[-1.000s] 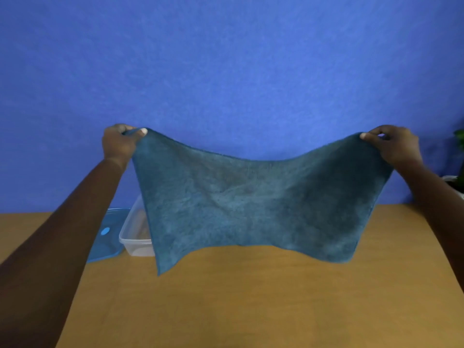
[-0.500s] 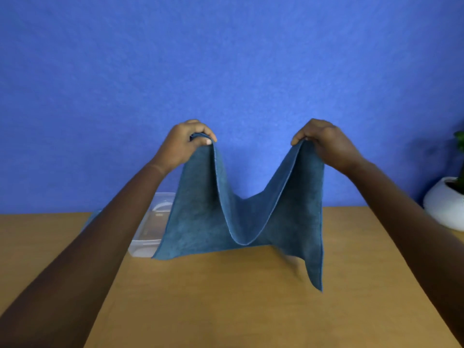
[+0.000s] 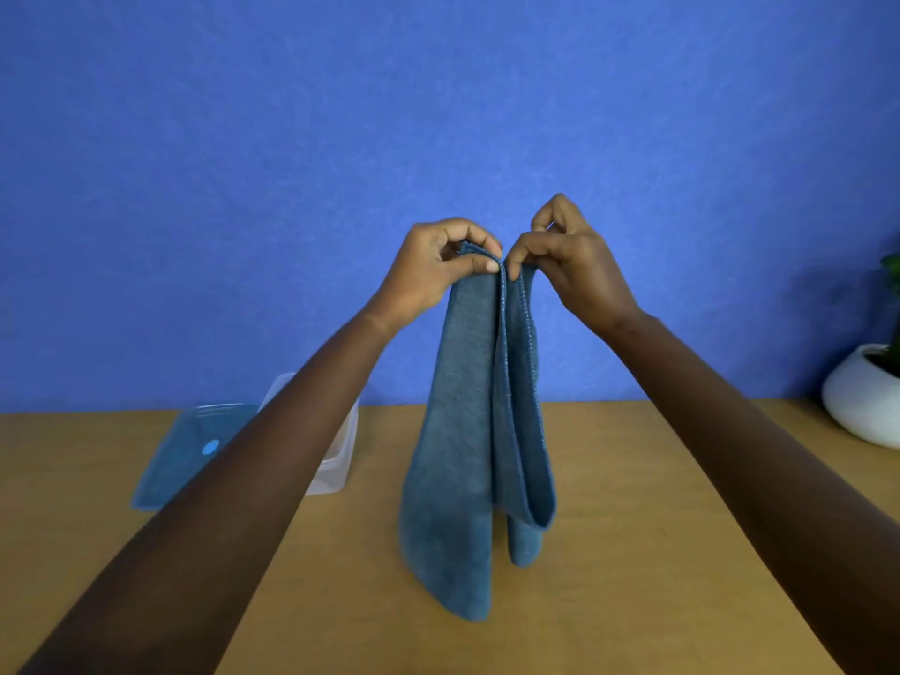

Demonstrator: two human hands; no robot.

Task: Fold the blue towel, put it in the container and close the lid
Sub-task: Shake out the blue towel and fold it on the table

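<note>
Both raised hands have met; left hand (image 3: 438, 267) and right hand (image 3: 567, 265) pinch towel (image 3: 462, 455).

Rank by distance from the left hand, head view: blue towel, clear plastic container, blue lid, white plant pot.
1. Blue towel, pinched in left hand.
2. Clear container, lower left.
3. Blue lid, farther left.
4. White pot, far right.

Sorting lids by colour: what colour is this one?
The lid is see-through blue with a lighter blue dot; the head view shows it.

Wooden table (image 3: 633, 552) with clear container (image 3: 337, 462), blue lid (image 3: 190, 453) just beside it, white pot (image 3: 857, 406) at far right.
</note>
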